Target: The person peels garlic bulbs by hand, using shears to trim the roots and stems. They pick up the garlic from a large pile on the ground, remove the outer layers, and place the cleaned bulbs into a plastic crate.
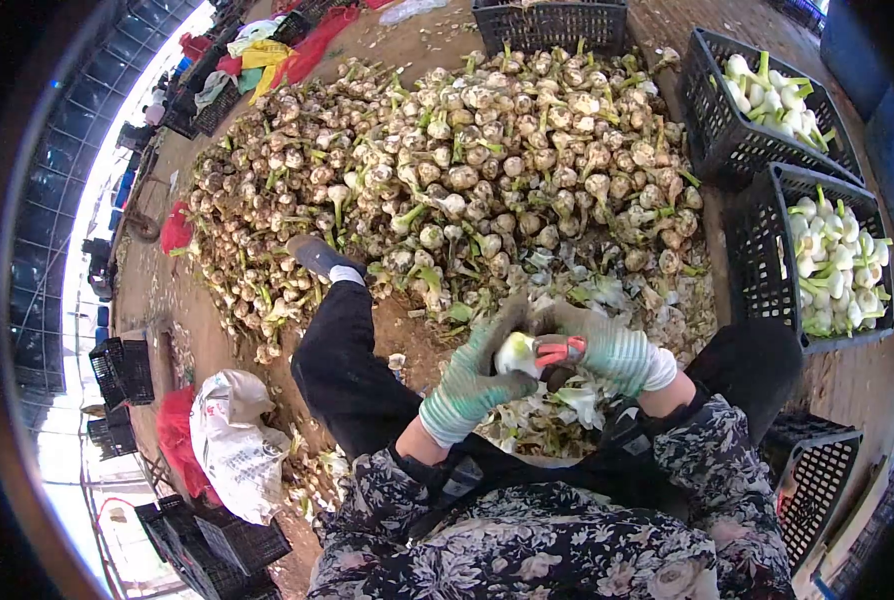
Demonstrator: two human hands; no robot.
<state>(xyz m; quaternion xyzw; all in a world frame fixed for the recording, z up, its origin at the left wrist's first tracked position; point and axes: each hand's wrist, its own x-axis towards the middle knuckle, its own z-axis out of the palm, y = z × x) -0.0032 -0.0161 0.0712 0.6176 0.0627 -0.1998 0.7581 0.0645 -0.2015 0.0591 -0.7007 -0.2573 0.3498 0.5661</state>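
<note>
My left hand (477, 380), in a green and grey glove, is closed round a white peeled bulb (516, 357). Close against it, my right hand (602, 350), gloved alike, grips a small red-handled tool (559, 350) whose working end meets the bulb's right side. Both hands are over my lap, between my spread knees. Loose peelings (572, 400) lie below them on the ground. Beyond the hands spreads a large heap of unpeeled bulbs with short green stems (447, 170).
Two black crates (755, 290) (712, 130) of clean white bulbs stand at the right. Another crate (552, 28) is behind the heap. A white sack (237, 445) lies at the left, near black crates (212, 540). My shoe (322, 257) touches the heap's edge.
</note>
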